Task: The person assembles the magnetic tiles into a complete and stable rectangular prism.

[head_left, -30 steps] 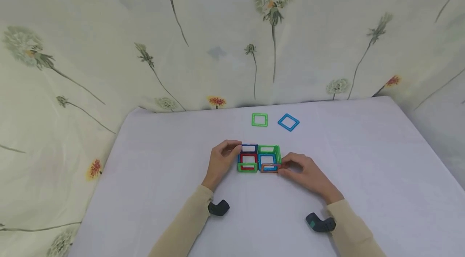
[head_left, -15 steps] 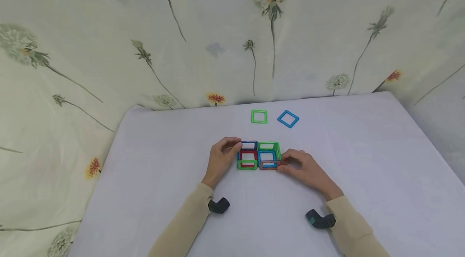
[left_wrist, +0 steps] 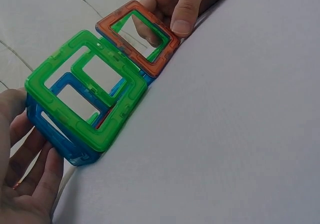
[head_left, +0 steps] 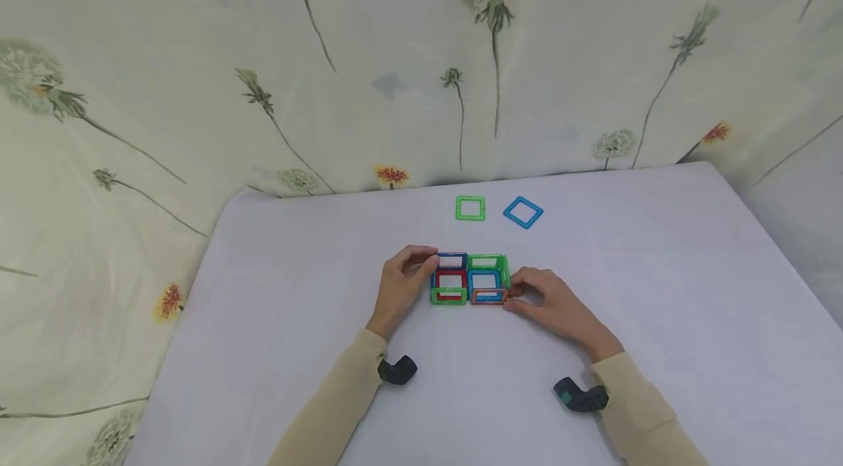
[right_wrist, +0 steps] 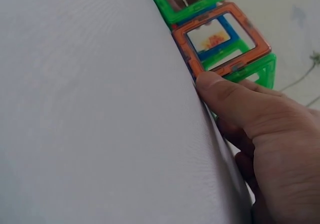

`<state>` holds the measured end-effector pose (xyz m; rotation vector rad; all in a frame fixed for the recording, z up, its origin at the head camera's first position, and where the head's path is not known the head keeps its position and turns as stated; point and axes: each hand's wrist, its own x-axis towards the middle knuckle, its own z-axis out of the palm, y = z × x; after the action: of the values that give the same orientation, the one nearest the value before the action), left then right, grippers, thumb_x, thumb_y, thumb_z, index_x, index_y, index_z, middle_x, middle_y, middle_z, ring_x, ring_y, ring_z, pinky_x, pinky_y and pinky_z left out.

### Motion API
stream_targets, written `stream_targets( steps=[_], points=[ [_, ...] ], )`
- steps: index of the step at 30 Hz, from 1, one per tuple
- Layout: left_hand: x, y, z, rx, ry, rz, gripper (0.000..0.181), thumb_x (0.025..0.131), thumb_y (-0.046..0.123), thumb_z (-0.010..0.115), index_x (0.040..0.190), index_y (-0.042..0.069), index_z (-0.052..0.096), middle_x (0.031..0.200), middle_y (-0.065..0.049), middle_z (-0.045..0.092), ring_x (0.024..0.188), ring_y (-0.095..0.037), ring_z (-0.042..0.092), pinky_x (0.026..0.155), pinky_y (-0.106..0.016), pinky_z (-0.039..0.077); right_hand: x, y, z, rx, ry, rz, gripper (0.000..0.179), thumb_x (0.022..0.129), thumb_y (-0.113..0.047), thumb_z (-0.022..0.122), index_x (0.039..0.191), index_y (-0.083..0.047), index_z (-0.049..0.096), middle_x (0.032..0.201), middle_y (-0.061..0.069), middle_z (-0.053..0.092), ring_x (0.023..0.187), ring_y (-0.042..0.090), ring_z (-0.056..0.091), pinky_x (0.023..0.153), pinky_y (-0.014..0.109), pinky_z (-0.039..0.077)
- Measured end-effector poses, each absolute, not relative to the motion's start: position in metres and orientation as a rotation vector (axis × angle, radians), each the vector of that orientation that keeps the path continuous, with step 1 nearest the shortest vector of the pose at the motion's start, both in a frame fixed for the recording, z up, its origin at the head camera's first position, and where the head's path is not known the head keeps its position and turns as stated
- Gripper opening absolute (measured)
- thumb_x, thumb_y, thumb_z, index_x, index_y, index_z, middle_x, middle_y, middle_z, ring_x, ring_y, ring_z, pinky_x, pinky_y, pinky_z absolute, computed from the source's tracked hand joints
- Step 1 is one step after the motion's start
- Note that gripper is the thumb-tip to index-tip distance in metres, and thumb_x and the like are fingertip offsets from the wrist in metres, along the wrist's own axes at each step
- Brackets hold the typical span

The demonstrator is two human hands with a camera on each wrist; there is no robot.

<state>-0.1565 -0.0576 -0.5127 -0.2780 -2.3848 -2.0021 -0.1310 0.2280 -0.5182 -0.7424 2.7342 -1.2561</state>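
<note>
In the head view, magnetic tiles form a low two-part box on the table: a red tile (head_left: pixel 451 272) and a blue tile (head_left: pixel 484 271) lie flat as bases. A green tile (left_wrist: pixel 122 111) stands at the front left, and an orange tile (right_wrist: pixel 252 28) beside it at the front right. Dark blue and green tiles make up the other sides. My left hand (head_left: pixel 400 289) holds the box's left end, thumb near its back corner. My right hand (head_left: pixel 552 306) pinches the right front corner, thumb on the orange tile's lower edge and fingers around the green side wall.
Behind the box, a loose green square tile (head_left: pixel 470 219) and a loose blue square tile (head_left: pixel 512 205) lie flat. The white-covered table (head_left: pixel 296 268) ends at a floral cloth backdrop (head_left: pixel 369 122). Black wrist devices (head_left: pixel 398 371) sit at both sleeves.
The scene has shifted slightly upward in the head view as the camera tilts. Both hands keep their places on the box, and the tiles stay as they were.
</note>
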Motion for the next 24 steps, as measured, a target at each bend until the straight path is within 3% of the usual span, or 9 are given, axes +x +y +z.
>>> stream_targets(
  steps=[8,17,24],
  points=[
    [-0.157,-0.058,-0.5131,-0.275,-2.415,-1.969,0.042,0.088,0.042,0.063,0.115,0.01,0.064,0.112,0.004,0.065,0.105,-0.01,0.062,0.095,-0.025,0.05,-0.1331,0.2258,-0.5215,-0.82,2.788,-1.242,0.024,0.081,-0.033,0.074,0.1,-0.031,0.06,0.09,-0.018,0.059,0.085,0.003,0.049,0.081,0.027,0.039],
    [-0.1589,-0.0569,-0.5153,-0.272,-2.431,-1.951,0.031,0.088,0.045,0.063,0.11,0.023,0.065,0.112,0.007,0.065,0.106,-0.007,0.061,0.096,-0.024,0.049,-0.1376,0.2291,-0.5245,-0.986,2.771,-1.253,0.019,0.081,-0.027,0.074,0.096,-0.029,0.062,0.091,-0.015,0.06,0.083,0.002,0.049,0.076,0.025,0.04],
    [-0.1583,-0.0577,-0.5157,-0.273,-2.428,-1.952,0.034,0.088,0.042,0.063,0.112,0.018,0.065,0.113,0.006,0.065,0.106,-0.007,0.061,0.095,-0.024,0.05,-0.1403,0.2285,-0.5258,-1.034,2.7,-1.288,0.02,0.08,-0.014,0.075,0.094,-0.022,0.064,0.093,-0.009,0.064,0.083,0.008,0.053,0.076,0.026,0.044]
  ],
)
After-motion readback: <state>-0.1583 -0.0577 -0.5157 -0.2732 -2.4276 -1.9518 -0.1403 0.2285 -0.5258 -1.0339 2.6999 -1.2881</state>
